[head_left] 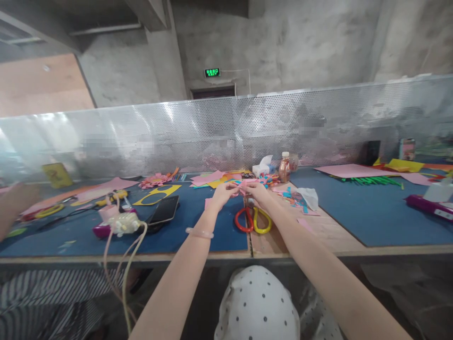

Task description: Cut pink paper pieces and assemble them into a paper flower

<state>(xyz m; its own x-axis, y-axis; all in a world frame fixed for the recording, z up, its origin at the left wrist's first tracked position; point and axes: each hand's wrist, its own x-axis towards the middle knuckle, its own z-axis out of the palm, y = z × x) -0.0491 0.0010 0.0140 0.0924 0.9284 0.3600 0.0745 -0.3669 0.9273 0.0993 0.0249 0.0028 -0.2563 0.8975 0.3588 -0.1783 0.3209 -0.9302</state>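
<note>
Out in front of me, both hands meet above the table. My left hand (226, 192) and my right hand (257, 192) pinch a small pink paper piece (243, 187) between them; its exact shape is too small to make out. Just below my hands lie scissors with one red handle (244, 220) and one yellow handle (262, 221), their blades mostly hidden. Behind my fingers are pink and yellow paper sheets (210, 178). Small blue and pink paper scraps (295, 198) are scattered to the right of my right hand.
A phone (164, 210), a power strip with cords (123, 224) and a yellow cut-out sheet (159, 194) lie to the left. A bottle (284, 167) and tissue pack (264, 167) stand behind. A purple tool (430, 208) is far right. Another person's arm (17, 208) reaches in at left.
</note>
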